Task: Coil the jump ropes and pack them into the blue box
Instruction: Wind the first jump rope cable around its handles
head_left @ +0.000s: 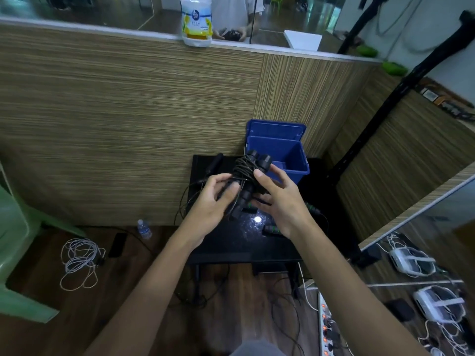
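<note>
While held above the black table, coiled jump rope, left hand gripping, right hand gripping.

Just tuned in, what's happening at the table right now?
A person holds a black jump rope in both hands above a small black table, its cord wound around the two handles. The left hand grips the lower end of the bundle and the right hand steadies it from the other side. The blue box stands open behind it at the table's far edge, nothing visible inside. Another black handle with loose cord lies on the table to the left.
</note>
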